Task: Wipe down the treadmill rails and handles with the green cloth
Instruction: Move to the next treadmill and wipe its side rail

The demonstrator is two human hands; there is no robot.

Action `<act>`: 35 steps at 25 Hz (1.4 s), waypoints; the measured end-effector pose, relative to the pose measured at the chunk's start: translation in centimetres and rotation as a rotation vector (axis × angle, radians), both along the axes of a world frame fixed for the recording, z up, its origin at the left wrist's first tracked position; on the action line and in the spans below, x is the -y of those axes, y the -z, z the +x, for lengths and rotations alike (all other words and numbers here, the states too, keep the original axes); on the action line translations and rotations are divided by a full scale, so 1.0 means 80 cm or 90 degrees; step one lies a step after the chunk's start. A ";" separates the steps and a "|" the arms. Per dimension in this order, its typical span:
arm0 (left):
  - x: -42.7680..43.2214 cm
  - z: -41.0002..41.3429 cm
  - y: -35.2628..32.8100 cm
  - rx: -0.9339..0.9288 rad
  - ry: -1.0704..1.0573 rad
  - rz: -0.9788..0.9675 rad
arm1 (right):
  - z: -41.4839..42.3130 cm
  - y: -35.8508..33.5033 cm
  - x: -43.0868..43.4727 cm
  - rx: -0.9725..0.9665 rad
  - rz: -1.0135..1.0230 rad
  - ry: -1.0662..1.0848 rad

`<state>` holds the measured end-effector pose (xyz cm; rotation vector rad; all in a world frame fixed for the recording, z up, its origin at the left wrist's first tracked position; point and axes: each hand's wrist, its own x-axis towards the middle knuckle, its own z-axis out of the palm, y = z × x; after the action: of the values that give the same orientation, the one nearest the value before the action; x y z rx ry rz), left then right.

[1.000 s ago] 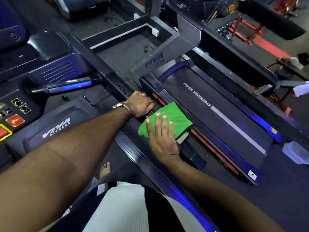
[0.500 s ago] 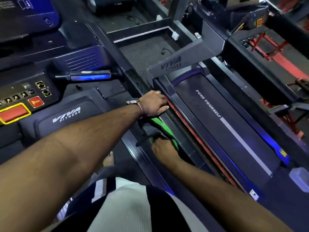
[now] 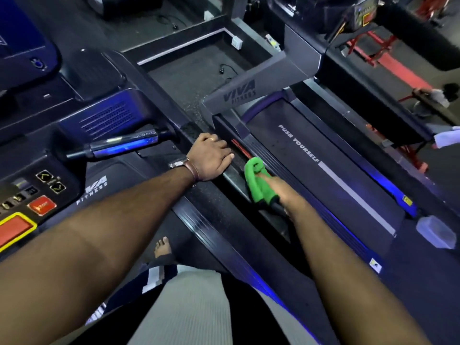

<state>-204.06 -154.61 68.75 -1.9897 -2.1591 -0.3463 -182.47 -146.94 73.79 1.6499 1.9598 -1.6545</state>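
The green cloth [image 3: 257,184] is bunched and folded in my right hand [image 3: 282,192], which presses it into the narrow gap along the side rail [image 3: 278,158] of the neighbouring treadmill. My left hand [image 3: 211,158], with a watch at the wrist, rests flat with fingers together on the dark speckled ledge [image 3: 206,192] between the two treadmills, a short way above and left of the cloth. A chrome handle bar [image 3: 122,145] of the treadmill I stand on sticks out at the left, untouched.
The console [image 3: 32,192] with red stop buttons is at the left. The belt marked PUSH YOURSELF [image 3: 323,170] runs to the right. A clear plastic container [image 3: 435,235] sits at the right edge. Red gym frames [image 3: 373,53] stand beyond. My bare foot [image 3: 163,246] is below.
My right hand went from pressing the cloth spread flat on the rail to gripping it bunched inside the gap, then slid it forward along the rail. The left hand stayed on the ledge.
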 end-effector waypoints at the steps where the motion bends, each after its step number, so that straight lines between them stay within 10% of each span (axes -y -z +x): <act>1: 0.001 -0.002 0.000 0.004 -0.002 0.001 | 0.003 -0.001 -0.005 -0.032 -0.063 0.036; 6: 0.000 0.001 0.002 0.017 -0.002 -0.002 | 0.035 0.015 0.001 -0.007 -0.070 0.010; 10: -0.003 -0.003 0.003 0.011 0.020 -0.019 | 0.003 0.010 0.018 0.029 0.192 -0.203; 13: -0.003 -0.007 -0.001 0.008 0.040 -0.048 | -0.021 0.007 0.004 -0.076 -0.101 -0.058; 17: -0.003 -0.011 -0.010 0.029 0.070 -0.104 | -0.022 0.004 -0.004 -0.040 -0.134 -0.018; 23: -0.006 -0.011 -0.010 0.026 0.063 -0.150 | -0.014 0.045 0.093 0.279 0.692 -0.306; 30: -0.004 -0.036 -0.012 0.004 0.079 -0.107 | 0.041 0.070 0.104 0.170 0.959 -0.586; 35: 0.001 -0.062 -0.005 0.005 0.003 -0.119 | -0.035 0.056 0.111 0.136 0.900 -0.563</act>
<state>-208.99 -154.65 69.17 -2.0917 -2.2668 -0.1584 -185.28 -155.84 69.30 0.6069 3.1340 0.3524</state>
